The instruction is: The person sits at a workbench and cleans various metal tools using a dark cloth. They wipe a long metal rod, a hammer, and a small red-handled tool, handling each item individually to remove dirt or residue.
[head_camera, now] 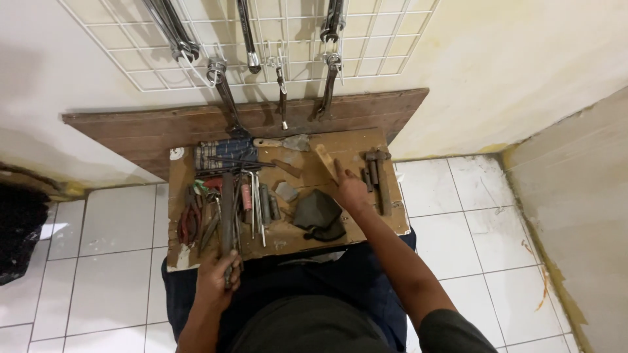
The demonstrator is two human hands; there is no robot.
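Sticker: small white round one at the surface's (366,147) far left corner.
File: long, dark, flat (227,206), lying at the near left edge.
Left hand: your hand (219,273) grips the file.
Right hand: your hand (350,189) pinches a wooden handle (325,157).

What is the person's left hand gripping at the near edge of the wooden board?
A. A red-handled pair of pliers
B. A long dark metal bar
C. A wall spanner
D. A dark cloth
B: the left hand is closed around the near end of a long dark metal bar lying lengthwise on the wooden board.
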